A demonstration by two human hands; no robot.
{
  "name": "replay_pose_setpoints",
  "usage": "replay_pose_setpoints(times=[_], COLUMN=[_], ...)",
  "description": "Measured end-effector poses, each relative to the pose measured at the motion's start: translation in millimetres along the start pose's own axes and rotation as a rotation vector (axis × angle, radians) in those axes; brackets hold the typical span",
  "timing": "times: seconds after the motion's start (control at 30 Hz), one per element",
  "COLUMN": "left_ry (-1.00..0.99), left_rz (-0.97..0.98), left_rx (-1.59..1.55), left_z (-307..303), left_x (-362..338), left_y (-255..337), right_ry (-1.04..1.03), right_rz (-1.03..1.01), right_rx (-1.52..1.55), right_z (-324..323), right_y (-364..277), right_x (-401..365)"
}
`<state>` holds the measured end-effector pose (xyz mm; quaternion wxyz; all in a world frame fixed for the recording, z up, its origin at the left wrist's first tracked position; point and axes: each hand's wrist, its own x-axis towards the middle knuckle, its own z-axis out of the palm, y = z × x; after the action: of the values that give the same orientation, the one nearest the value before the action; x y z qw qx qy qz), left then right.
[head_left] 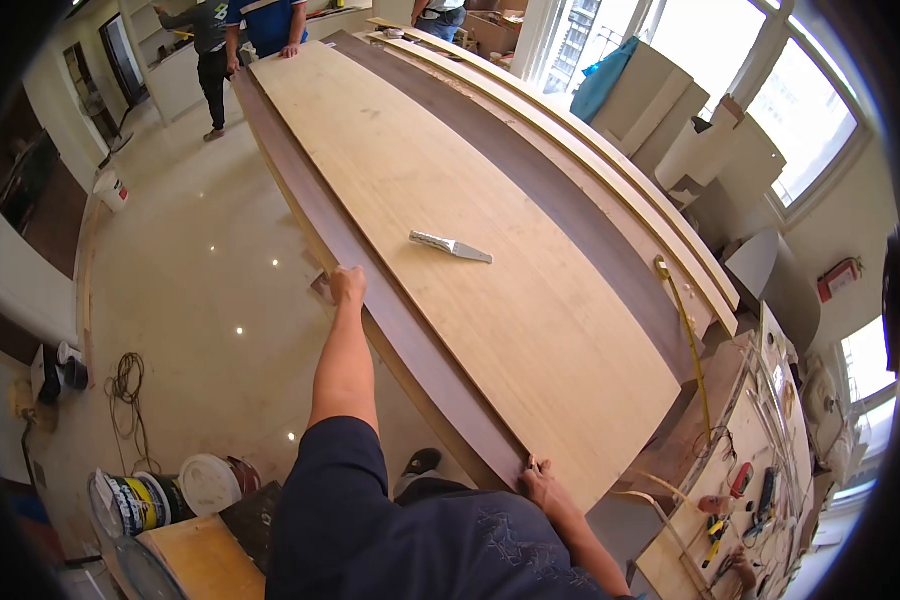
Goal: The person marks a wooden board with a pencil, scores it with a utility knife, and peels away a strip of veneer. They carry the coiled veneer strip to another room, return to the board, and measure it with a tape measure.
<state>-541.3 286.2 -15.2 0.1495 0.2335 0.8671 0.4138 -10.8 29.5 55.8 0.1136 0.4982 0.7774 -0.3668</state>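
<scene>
A long pale wooden panel [470, 190] lies on a wider purplish-brown sheet [420, 355]. On the panel rests a knife-like tool [452, 246] with a patterned handle. My left hand [348, 286] is closed at the near edge of the brown sheet, with a small dark piece beside it; its fingertips are partly hidden. At the near end of the panel, my right hand [544, 484] has its fingers closed on the panel's edge. An extended yellow tape measure [662, 268] lies beyond the panel on the right.
A person [270, 25] stands at the far end with hands on the boards; two others are behind. Buckets [210, 484] stand lower left, a cable [128, 400] on the floor. Tools, including a red one [741, 480], lie on a workbench at right. Boards lean by the windows.
</scene>
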Motion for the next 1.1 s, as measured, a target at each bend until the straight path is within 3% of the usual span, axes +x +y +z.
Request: replay_pose_setpoints(times=[0.43,0.53,0.63,0.7,0.77,0.8,0.83,0.87,0.93,1.0,1.1], left_ry=[-0.026,-0.127,-0.109,-0.137,-0.121,-0.265,-0.243,-0.341,-0.518,-0.675,-0.857], left_rz=[-0.093,-0.126,-0.156,-0.194,-0.229,-0.317,-0.380,-0.415,-0.596,-0.518,-0.579], left_rx=[0.040,0.088,-0.045,-0.277,-0.433,-0.521,-0.518,-0.735,-0.876,-0.819,-0.807], left_z=[-1,2,-7,7,10,-4,17,9,-23,-45,-50], left_x=[0,13,2,19,12,8,34,23,-29,-89,-166], left_y=[14,7,1,-34,-44,-37,-68,-67,-46,-44,-39], right_ry=[-0.080,-0.088,-0.028,0.036,0.028,0.051,0.044,0.096,0.191,0.233,0.196], right_rz=[0.012,0.025,0.044,0.035,0.043,0.031,0.054,0.054,0.007,0.070,0.148], right_rx=[0.109,0.091,-0.028,-0.155,-0.114,-0.219,-0.224,-0.287,-0.237,-0.144,-0.097], right_z=[-24,-23,-17,-4,21,16,10,9,2,-5,-5], right_y=[-5,-7,-14,-20,10,-2,-11,-17,-28,-40,-39], right_x=[-5,-4,-1,-4,13,9,7,4,-3,-13,-14])
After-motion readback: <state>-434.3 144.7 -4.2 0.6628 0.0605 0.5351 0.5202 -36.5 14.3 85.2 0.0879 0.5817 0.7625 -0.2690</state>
